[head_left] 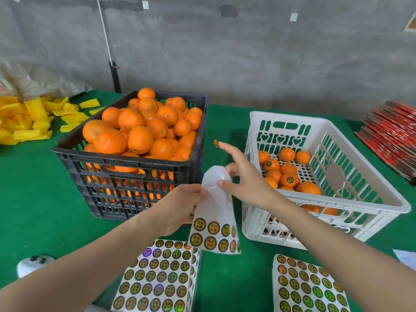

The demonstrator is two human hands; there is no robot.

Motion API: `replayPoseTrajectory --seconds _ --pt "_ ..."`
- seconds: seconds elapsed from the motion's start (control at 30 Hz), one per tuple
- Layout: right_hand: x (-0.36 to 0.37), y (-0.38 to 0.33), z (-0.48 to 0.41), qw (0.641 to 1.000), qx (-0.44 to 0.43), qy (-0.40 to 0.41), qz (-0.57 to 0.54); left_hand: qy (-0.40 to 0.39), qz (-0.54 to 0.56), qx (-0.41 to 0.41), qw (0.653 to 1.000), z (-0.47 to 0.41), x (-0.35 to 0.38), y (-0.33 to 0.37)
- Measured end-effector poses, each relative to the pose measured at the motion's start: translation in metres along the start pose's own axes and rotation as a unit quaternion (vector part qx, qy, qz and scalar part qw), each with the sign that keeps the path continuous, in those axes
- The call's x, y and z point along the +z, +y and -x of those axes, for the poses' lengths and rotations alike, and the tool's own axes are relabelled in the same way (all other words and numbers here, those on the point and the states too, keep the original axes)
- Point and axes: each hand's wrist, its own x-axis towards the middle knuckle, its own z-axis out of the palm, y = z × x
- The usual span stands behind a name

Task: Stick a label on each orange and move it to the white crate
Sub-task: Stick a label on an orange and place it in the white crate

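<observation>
Right hand [245, 181], one label [216, 144], one white crate [292, 117]

Left hand [177, 209] gripping label sheet [215, 216], right hand [246, 181] (index raised) carrying label [216, 144]

Bare green table [225, 122] runs between the black crate [126, 157], heaped with oranges [144, 129] above its rim, and the open-topped white crate [288, 117] with floor room at its right, though a hanging label sheet [213, 217] blocks that gap's near end.
</observation>
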Motion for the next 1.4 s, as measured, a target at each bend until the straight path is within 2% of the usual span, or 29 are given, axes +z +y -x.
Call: replayPoseTrajectory --seconds 0.07,0.1,0.17,0.23,0.27,0.3,0.4,0.43,0.5,0.57,0.63,0.7,0.77,0.8,0.83,0.87,0.9,0.97,1.1,1.23,1.4 --pt "0.0 0.006 -0.004 1.0 0.008 0.003 0.0 0.017 -0.109 0.039 0.993 0.003 -0.008 0.008" --pt "0.0 0.01 -0.007 1.0 0.012 -0.002 0.0 0.067 -0.196 0.086 0.974 0.001 -0.017 0.015" --pt "0.001 0.017 -0.008 0.999 0.038 -0.034 0.0 0.234 -0.326 0.222 0.889 -0.007 -0.041 0.033" --pt "0.003 0.023 -0.007 0.992 0.089 -0.085 -0.005 0.352 -0.358 0.307 0.809 -0.021 -0.074 0.055" --pt "0.005 0.027 -0.005 0.987 0.115 -0.113 -0.008 0.386 -0.393 0.302 0.778 -0.032 -0.092 0.066" --pt "0.008 0.031 -0.002 0.98 0.14 -0.141 -0.01 0.397 -0.457 0.258 0.753 -0.043 -0.108 0.073" --pt "0.019 0.046 0.008 0.955 0.205 -0.213 -0.025 0.363 -0.638 0.073 0.675 -0.068 -0.133 0.081" --pt "0.023 0.053 0.011 0.948 0.22 -0.228 -0.024 0.351 -0.668 0.043 0.655 -0.073 -0.135 0.08" --pt "0.03 0.063 0.017 0.94 0.242 -0.24 -0.003 0.347 -0.692 0.034 0.632 -0.08 -0.136 0.077" --pt "0.034 0.072 0.019 0.942 0.233 -0.238 0.047 0.362 -0.669 0.056 0.646 -0.083 -0.138 0.077" --pt "0.034 0.078 0.019 0.95 0.213 -0.217 0.069 0.388 -0.603 0.105 0.689 -0.082 -0.14 0.078" --pt "0.031 0.077 0.017 0.963 0.199 -0.178 0.047 0.421 -0.495 0.193 0.735 -0.076 -0.14 0.082" --pt "0.026 0.073 0.016 0.977 0.175 -0.121 0.022 0.43 -0.332 0.286 0.789 -0.064 -0.131 0.089" --pt "0.024 0.068 0.016 0.984 0.157 -0.083 0.008 0.4 -0.22 0.31 0.834 -0.056 -0.125 0.094" --pt "0.021 0.063 0.016 0.99 0.137 -0.038 -0.014 0.327 -0.089 0.315 0.887 -0.046 -0.114 0.098" --pt "0.017 0.055 0.017 0.992 0.119 0.007 -0.049 0.228 0.032 0.299 0.926 -0.037 -0.102 0.1" --pt "0.012 0.045 0.017 0.988 0.109 0.048 -0.093 0.134 0.116 0.272 0.946 -0.028 -0.089 0.1" --pt "0.001 0.023 0.017 0.972 0.096 0.119 -0.177 0.012 0.174 0.226 0.958 -0.015 -0.065 0.093" --pt "-0.023 -0.017 0.019 0.937 0.056 0.182 -0.294 -0.107 0.225 0.179 0.952 -0.006 -0.026 0.074" --pt "-0.035 -0.039 0.028 0.913 0.039 0.16 -0.373 -0.162 0.272 0.117 0.941 -0.008 -0.004 0.057" --pt "-0.037 -0.04 0.039 0.941 0.046 0.129 -0.31 -0.156 0.298 0.071 0.939 -0.013 0.011 0.042"
